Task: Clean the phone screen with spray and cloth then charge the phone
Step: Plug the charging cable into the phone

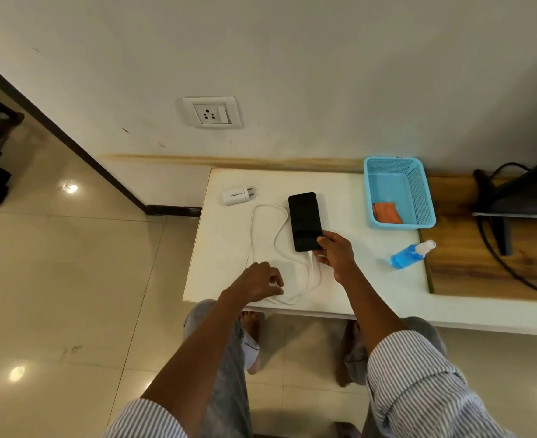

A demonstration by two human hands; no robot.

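Right hand (335,252) grips the phone's (305,221) near end on the table (371,279); left hand (260,281), loosely curled, rests on the cable (260,213). Adapter (238,195) far left; basket (418,197) and spray bottle (411,254) right.

The near-left stretch of the white table (229,248) is crossed by the loops of the white cable (262,248), over which the left hand (260,281) is curled; open tabletop is left between the charger adapter (238,195) at the far-left corner and the phone (305,221); the phone's near end is closed off by the right hand (335,251), and the cable appears to be plugged in there, though the joint is partly hidden; a broad bare strip is seen between the phone and the blue basket (418,197); the right edge is blocked by the lying spray bottle (411,254); the wall socket (211,112) is unobstructed.
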